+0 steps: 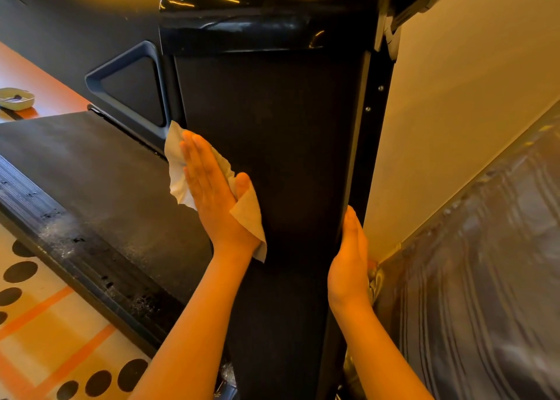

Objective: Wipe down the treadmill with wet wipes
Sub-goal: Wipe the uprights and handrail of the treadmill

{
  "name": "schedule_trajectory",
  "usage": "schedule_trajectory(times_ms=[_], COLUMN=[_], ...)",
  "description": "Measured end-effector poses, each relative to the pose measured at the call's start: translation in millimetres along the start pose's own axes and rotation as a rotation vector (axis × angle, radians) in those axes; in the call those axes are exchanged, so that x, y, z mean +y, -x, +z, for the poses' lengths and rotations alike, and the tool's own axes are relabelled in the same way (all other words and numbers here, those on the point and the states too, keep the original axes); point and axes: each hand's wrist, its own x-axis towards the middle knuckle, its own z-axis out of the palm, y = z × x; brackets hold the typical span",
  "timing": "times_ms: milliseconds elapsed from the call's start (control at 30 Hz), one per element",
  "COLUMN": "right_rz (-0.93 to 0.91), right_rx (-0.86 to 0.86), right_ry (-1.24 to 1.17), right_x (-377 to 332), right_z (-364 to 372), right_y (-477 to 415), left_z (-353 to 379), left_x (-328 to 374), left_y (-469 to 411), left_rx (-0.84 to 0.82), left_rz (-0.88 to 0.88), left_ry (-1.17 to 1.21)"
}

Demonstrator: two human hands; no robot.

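From the head view, the treadmill [288, 127] fills the middle as a tall black panel with a shiny black top. The left hand [218, 199] is flat and wide, with straight fingers. It presses a white wipe [175, 163] on the panel's left side. The wipe sticks out above the fingers and under the wrist. The right hand [348, 266] holds the panel's right edge. Its thumb points up and its fingers go behind the edge, out of sight.

Just left of the panel is a dark triangle frame [130, 87]. Below it lies a flat black deck [91, 172] with pale dust [57, 230] along its ridged side. It lies over a mat [45, 339] with black dots and orange lines. A small dish [16, 98] sits far left on the orange floor. On the right is a cream wall [469, 81], with a shiny plastic sheet [485, 278] low down beside the right arm.
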Motion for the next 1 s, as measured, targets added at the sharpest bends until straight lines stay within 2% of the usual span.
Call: schedule_trajectory(times_ms=[300, 500, 700, 1000], right_rz=[-0.07, -0.08, -0.045, -0.02], right_rx=[0.003, -0.001, -0.112, -0.289], right_ry=[-0.028, -0.077, -0.083, 0.007], right_x=[-2, -4, -5, 4], right_z=[3, 3, -6, -23], right_y=[2, 2, 1, -11], left_z=[10, 23, 29, 35], left_x=[29, 45, 62, 73], left_y=[18, 54, 74, 104], left_rx=[0.021, 0.002, 0.032, 0.044], left_rz=[-0.211, -0.077, 0.013, -0.059], left_ry=[0.001, -0.145, -0.112, -0.077])
